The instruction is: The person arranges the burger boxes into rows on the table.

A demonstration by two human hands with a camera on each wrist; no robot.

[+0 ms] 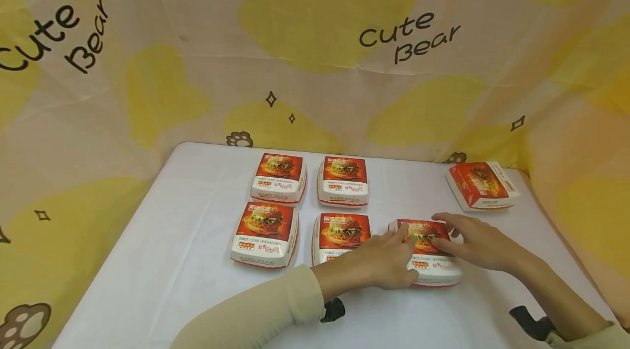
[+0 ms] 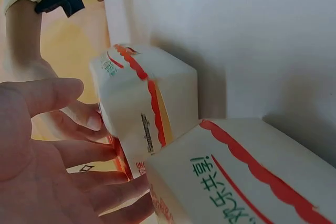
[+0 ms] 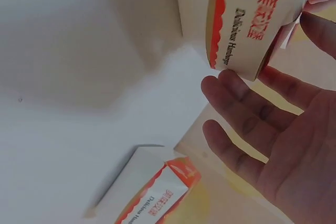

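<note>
A white-and-red hamburger box [image 1: 427,238] lies on the table between both hands, its burger picture facing up. My left hand [image 1: 386,261] reaches over its left edge, fingertips touching the lid and the near-left side. In the left wrist view that hand's fingers [image 2: 89,153] are spread and loosely extended beside the box [image 2: 128,111]. My right hand [image 1: 477,242] is at the right side, with the thumb over the lid and fingertips by the far-right corner. The right wrist view shows extended fingers [image 3: 247,111] at the box's edge [image 3: 252,24].
Left of the hands, several matching boxes stand in two rows: two behind [image 1: 279,174] [image 1: 343,176], two in front [image 1: 266,231] [image 1: 342,231]. The left forearm partly covers one. Another box [image 1: 479,185] lies turned at the back right. A patterned cloth [image 1: 315,81] hangs behind the white table [image 1: 162,261].
</note>
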